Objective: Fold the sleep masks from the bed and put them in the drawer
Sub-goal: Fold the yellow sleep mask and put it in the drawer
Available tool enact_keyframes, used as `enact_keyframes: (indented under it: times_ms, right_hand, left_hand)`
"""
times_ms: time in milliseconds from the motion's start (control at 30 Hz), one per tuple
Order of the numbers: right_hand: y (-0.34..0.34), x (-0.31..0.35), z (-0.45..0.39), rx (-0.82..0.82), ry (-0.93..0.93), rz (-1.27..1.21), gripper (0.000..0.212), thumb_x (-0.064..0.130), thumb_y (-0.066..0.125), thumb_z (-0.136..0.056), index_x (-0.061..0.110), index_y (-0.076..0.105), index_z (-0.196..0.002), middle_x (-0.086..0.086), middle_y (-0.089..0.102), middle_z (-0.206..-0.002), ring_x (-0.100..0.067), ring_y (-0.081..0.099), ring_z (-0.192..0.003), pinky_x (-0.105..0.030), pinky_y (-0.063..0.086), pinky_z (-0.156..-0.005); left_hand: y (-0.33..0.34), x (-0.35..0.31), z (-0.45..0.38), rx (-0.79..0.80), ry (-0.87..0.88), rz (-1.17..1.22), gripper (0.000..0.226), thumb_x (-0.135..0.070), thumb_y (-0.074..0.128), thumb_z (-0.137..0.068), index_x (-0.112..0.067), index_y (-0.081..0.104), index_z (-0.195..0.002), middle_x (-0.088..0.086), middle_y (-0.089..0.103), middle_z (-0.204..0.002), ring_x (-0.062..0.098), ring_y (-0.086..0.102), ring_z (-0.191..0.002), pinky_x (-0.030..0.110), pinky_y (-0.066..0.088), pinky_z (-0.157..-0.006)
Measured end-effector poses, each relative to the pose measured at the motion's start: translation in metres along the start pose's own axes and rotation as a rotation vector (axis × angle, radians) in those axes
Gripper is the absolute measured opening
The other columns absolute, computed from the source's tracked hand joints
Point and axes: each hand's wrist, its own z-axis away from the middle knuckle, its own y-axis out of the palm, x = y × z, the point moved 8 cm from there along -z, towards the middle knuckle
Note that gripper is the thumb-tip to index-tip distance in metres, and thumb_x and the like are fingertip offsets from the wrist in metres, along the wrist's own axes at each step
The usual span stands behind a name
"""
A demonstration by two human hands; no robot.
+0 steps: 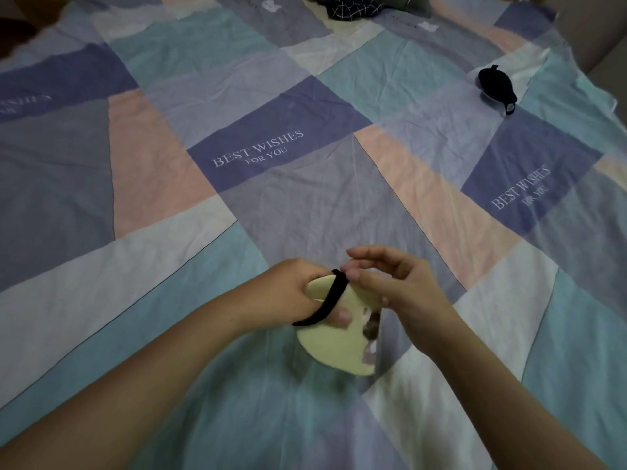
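Note:
A pale yellow sleep mask [334,347], folded in half, hangs above the near part of the bed. My left hand [295,293] grips its upper edge, thumb on the front. Its black elastic strap [327,301] runs over the fold and down across my left wrist. My right hand [397,286] pinches the strap at the top of the mask with thumb and forefinger, the other fingers spread. A black sleep mask [497,88] lies flat on the bed at the far right, apart from both hands. No drawer is in view.
The bed is covered by a patchwork sheet [258,150] in blue, pink, purple and white with printed words. Dark checked fabric [353,8] is bunched at the far edge. The bed's right edge [607,96] drops off at the upper right.

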Motion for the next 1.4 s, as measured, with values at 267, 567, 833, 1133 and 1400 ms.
enact_keyframes:
  times_ms: [267,567,833,1133,1400]
  right_hand:
    - [0.0,-0.026,0.005,-0.151,0.122,-0.167,0.014,0.002,0.071,-0.079,-0.002,0.069,-0.092,-0.008,0.056,-0.054,-0.014,0.048,-0.04,-0.025,0.04,-0.038]
    - [-0.006,-0.009,0.014,-0.419,-0.186,-0.028,0.02,0.004,0.074,-0.078,0.023,0.072,-0.072,0.007,0.069,-0.067,-0.008,0.061,-0.06,-0.021,0.05,-0.058]
    - [0.017,-0.011,0.005,-0.147,-0.045,0.07,0.025,0.036,0.082,-0.067,0.021,0.074,-0.085,0.004,0.074,-0.078,-0.006,0.069,-0.072,-0.014,0.047,-0.054]
    - [0.024,-0.024,-0.002,0.122,0.145,0.045,0.044,0.046,0.071,-0.074,0.003,0.07,-0.083,-0.006,0.063,-0.063,-0.013,0.057,-0.055,-0.019,0.044,-0.052]
    - [0.03,-0.035,0.006,0.187,0.279,-0.338,0.051,0.03,0.056,-0.086,-0.019,0.055,-0.101,-0.022,0.06,-0.075,-0.027,0.059,-0.068,-0.026,0.047,-0.065]
  left_hand:
    - [-0.019,0.007,0.008,-0.299,-0.038,0.135,0.01,-0.048,0.066,-0.073,-0.039,0.064,-0.078,-0.022,0.066,-0.072,-0.005,0.06,-0.063,0.011,0.043,-0.053]
    - [-0.007,0.015,0.015,-0.346,-0.087,0.335,0.045,-0.035,0.085,-0.053,-0.029,0.065,-0.093,-0.009,0.072,-0.085,0.007,0.068,-0.077,0.022,0.055,-0.064]
    - [-0.013,-0.006,0.018,-0.405,-0.017,-0.041,0.041,-0.047,0.073,-0.056,-0.042,0.051,-0.09,-0.016,0.066,-0.076,-0.001,0.061,-0.063,0.022,0.047,-0.046]
    - [-0.014,-0.002,0.021,-0.418,0.037,0.109,0.008,-0.026,0.071,-0.078,-0.03,0.066,-0.073,-0.019,0.065,-0.063,-0.005,0.057,-0.055,0.008,0.04,-0.049]
    - [0.0,-0.001,0.016,-0.318,-0.001,0.19,0.01,-0.025,0.064,-0.087,-0.027,0.062,-0.078,-0.013,0.062,-0.062,0.0,0.053,-0.054,0.015,0.04,-0.049]
